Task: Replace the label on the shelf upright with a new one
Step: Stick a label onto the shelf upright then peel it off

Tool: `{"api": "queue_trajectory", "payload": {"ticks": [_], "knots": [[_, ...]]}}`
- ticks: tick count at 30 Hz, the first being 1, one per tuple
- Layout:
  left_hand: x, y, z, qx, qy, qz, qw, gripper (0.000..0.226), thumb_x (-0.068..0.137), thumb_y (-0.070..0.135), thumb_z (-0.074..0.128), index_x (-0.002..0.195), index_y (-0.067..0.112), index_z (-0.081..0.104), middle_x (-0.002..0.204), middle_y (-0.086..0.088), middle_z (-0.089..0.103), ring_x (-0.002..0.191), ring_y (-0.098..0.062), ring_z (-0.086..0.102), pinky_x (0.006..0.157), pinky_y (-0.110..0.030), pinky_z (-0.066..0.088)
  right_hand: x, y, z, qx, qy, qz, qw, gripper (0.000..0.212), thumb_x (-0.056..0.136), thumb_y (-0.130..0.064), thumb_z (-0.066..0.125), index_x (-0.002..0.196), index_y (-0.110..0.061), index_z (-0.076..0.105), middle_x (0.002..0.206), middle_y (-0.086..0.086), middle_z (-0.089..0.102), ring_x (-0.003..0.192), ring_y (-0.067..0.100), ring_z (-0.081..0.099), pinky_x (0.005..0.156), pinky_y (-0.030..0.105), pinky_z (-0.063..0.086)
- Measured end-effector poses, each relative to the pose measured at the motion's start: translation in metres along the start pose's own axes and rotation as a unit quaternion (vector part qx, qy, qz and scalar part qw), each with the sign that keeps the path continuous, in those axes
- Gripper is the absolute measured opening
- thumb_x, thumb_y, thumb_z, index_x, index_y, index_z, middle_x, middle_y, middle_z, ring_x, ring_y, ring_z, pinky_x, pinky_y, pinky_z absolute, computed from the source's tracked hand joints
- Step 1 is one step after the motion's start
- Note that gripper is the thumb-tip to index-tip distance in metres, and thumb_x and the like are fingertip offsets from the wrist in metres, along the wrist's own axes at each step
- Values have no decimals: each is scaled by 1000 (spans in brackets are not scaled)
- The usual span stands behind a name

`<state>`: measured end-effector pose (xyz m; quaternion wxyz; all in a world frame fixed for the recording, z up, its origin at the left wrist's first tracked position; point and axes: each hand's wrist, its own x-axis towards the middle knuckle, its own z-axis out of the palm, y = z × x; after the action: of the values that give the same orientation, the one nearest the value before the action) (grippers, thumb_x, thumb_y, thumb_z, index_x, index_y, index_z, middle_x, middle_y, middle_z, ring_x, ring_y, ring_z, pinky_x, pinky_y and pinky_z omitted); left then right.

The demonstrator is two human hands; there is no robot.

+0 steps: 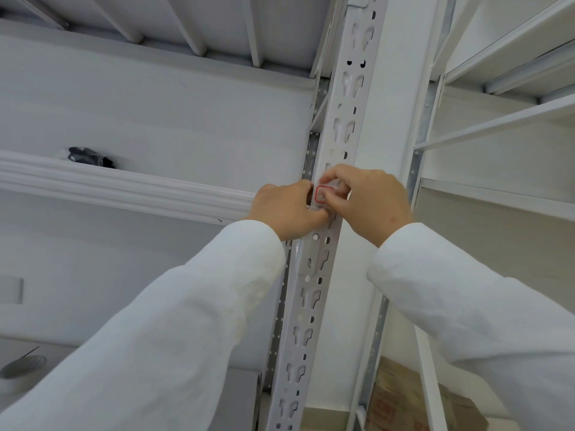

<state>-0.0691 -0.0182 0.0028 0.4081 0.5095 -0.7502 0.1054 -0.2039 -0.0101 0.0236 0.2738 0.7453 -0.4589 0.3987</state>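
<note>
A white slotted shelf upright runs up the middle of the head view. On it, at hand height, sits a small white label with a red border. My left hand rests against the upright's left side, fingertips at the label's left and lower edge. My right hand comes from the right, thumb and forefinger pinched at the label's top and right edge. The fingers hide much of the label. I cannot tell whether it is stuck flat or partly lifted.
A white shelf beam runs left of the upright, with a dark bundle lying on that shelf. More white shelving stands to the right. A cardboard box sits low at the right.
</note>
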Motion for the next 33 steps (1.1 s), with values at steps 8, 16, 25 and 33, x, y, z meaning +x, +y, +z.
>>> {"api": "queue_trajectory", "payload": {"ticks": [8, 16, 25, 33], "knots": [[0, 0, 0, 0, -3, 7, 1000, 27, 89, 45, 43, 92, 18, 47, 71, 6, 51, 80, -24, 49, 75, -28, 27, 1, -4, 1, -41, -21, -20, 999, 14, 87, -30, 52, 89, -28, 65, 84, -1, 70, 79, 26, 61, 65, 30, 43], [-1, 1, -1, -7, -4, 5, 1000, 29, 89, 46, 43, 72, 23, 37, 63, 8, 45, 77, -24, 48, 73, -27, 27, -3, 2, 4, -48, 8, -41, 998, 15, 89, -37, 50, 96, -30, 61, 82, -2, 70, 77, 27, 62, 63, 30, 43], [-1, 2, -2, -3, -2, 5, 1000, 27, 88, 42, 46, 93, 16, 48, 70, 6, 51, 79, -24, 50, 74, -28, 28, 0, -7, 0, -19, -28, -1, 999, 12, 87, -29, 52, 94, -24, 59, 69, -3, 56, 74, 28, 59, 66, 32, 45], [-1, 0, -1, 0, -6, 4, 1000, 21, 86, 39, 49, 93, 19, 45, 80, 4, 56, 81, -23, 48, 74, -28, 28, -2, -9, 0, -14, -16, -18, 1000, 14, 87, -29, 51, 98, -25, 58, 75, 3, 64, 74, 28, 59, 67, 35, 48]]}}
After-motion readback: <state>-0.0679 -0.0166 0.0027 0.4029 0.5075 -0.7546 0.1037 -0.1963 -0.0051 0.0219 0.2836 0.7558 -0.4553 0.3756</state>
